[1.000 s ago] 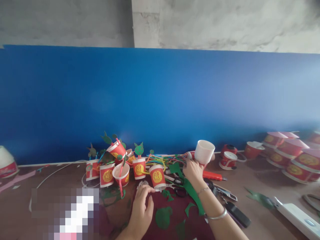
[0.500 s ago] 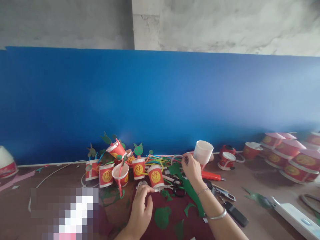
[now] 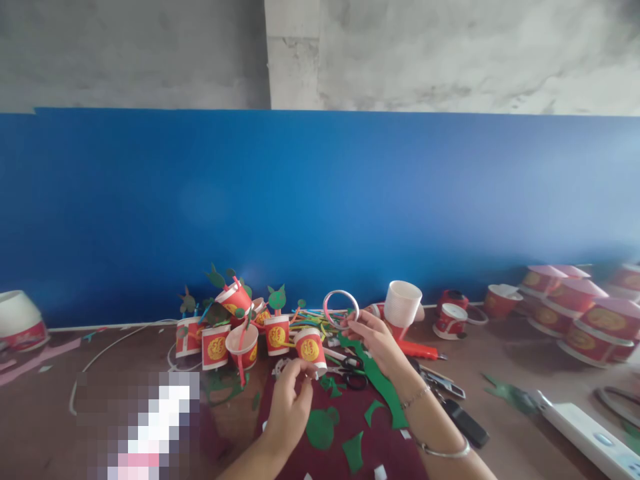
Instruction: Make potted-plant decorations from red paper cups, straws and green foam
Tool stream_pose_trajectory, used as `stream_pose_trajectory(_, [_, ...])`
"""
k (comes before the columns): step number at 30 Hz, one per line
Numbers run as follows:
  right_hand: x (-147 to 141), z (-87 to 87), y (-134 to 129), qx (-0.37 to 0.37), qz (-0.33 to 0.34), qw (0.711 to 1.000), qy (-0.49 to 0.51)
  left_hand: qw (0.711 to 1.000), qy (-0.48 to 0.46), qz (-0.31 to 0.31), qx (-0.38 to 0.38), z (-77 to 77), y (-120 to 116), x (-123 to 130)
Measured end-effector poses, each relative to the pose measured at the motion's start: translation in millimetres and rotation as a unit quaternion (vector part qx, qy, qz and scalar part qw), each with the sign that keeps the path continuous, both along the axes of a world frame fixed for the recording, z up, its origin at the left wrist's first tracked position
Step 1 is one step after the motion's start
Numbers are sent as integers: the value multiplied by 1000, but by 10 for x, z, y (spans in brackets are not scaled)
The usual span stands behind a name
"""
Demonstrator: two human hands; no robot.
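My right hand pinches a roll of tape, a pale ring held upright above the heap of coloured straws. Below and left of it, my left hand has its thumb and fingers curled near the base of a red paper cup with a yellow print; whether anything small sits between the fingertips is too small to tell. Green paper cutouts lie on the dark red mat between my forearms. Scissors rest behind them.
Decorated red cups crowd the left middle. A white cup, an orange-red cutter and black keys are right of centre. Stacked red cups and a white glue gun stand farther right. A blue panel rises behind.
My right hand has lifted the tape roll from the straws and turned it upright, moving slightly left. My left hand has shifted a little right and up, its fingers closer together.
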State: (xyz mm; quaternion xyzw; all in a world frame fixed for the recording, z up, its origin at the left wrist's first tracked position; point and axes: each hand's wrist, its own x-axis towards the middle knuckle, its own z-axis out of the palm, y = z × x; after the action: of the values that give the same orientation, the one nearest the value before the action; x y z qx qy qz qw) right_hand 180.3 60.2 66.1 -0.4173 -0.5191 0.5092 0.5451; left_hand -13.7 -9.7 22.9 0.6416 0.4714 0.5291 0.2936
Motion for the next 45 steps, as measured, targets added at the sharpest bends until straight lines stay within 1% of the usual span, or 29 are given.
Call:
stream_pose_trajectory(3, [-43, 47, -48, -21, 35, 999, 34, 992, -113, 0, -64, 77, 138, 67])
stream_pose_trajectory(5, [-71, 92, -76, -45, 50, 995, 70, 979, -188, 14, -78, 107, 241, 121])
stream_pose_trajectory(7, [-92, 142, -104, -70, 56, 991, 97, 974, -207, 5, -89, 125, 330, 174])
stream_pose_trajectory(10, [-100, 200, -135, -88, 69, 988, 106, 978, -186, 2, -100, 134, 418, 232])
stream_pose_trajectory(12, [-92, 212, -141, -83, 79, 988, 103, 982, -161, 0, -98, 131, 447, 245])
stream_pose_trajectory(14, [-80, 201, -130, -71, 70, 990, 103, 985, -147, -3, -91, 127, 458, 237])
stream_pose_trajectory(16, [-70, 176, -102, -59, 40, 991, 117, 984, -157, 10, -85, 129, 463, 211])
stream_pose_trajectory(18, [-60, 152, -64, -59, -2, 986, 158, 981, -170, 34, -84, 140, 476, 168])
stream_pose_trajectory(21, [-35, 147, -10, -86, -55, 961, 257, 983, -157, 52, -83, 162, 525, 77])
stream_pose_trajectory(23, [-9, 165, 12, -115, -55, 938, 321, 989, -110, 44, -83, 167, 558, 12])
stream_pose_trajectory(25, [10, 188, 17, -144, -25, 921, 360, 995, -16, 30, -91, 168, 567, -40])
stream_pose_trajectory(26, [13, 196, 13, -156, -9, 918, 364, 994, 43, 34, -93, 170, 559, -57])
stream_pose_trajectory(27, [9, 200, 5, -162, -1, 920, 356, 992, 87, 56, -78, 175, 545, -67])
stream_pose_trajectory(28, [-2, 200, -6, -159, -1, 928, 336, 988, 117, 79, -55, 186, 524, -70])
stream_pose_trajectory(29, [-19, 197, -19, -149, -5, 942, 302, 986, 132, 96, -27, 204, 501, -67])
stream_pose_trajectory(30, [-41, 190, -34, -132, -10, 958, 256, 986, 131, 101, -8, 228, 478, -61])
stream_pose_trajectory(32, [-94, 177, -67, -91, -8, 985, 144, 992, 99, 81, 19, 291, 439, -45])
stream_pose_trajectory(33, [-121, 174, -83, -74, 1, 993, 88, 994, 77, 72, 31, 326, 425, -41])
stream_pose_trajectory(35, [-170, 177, -112, -53, 31, 998, -4, 994, 49, 58, 84, 393, 407, -45])
stream_pose_trajectory(37, [-206, 191, -134, -44, 65, 995, -63, 991, 43, 30, 122, 443, 398, -61])
stream_pose_trajectory(38, [-217, 200, -142, -42, 78, 993, -82, 991, 43, 10, 128, 459, 395, -70])
stream_pose_trajectory(40, [-230, 216, -153, -47, 92, 990, -101, 992, 37, -30, 114, 480, 389, -83])
stream_pose_trajectory(42, [-230, 227, -158, -61, 90, 990, -92, 994, 28, -58, 93, 486, 383, -86])
stream_pose_trajectory(45, [-219, 231, -157, -84, 80, 992, -50, 995, 9, -63, 75, 477, 379, -77])
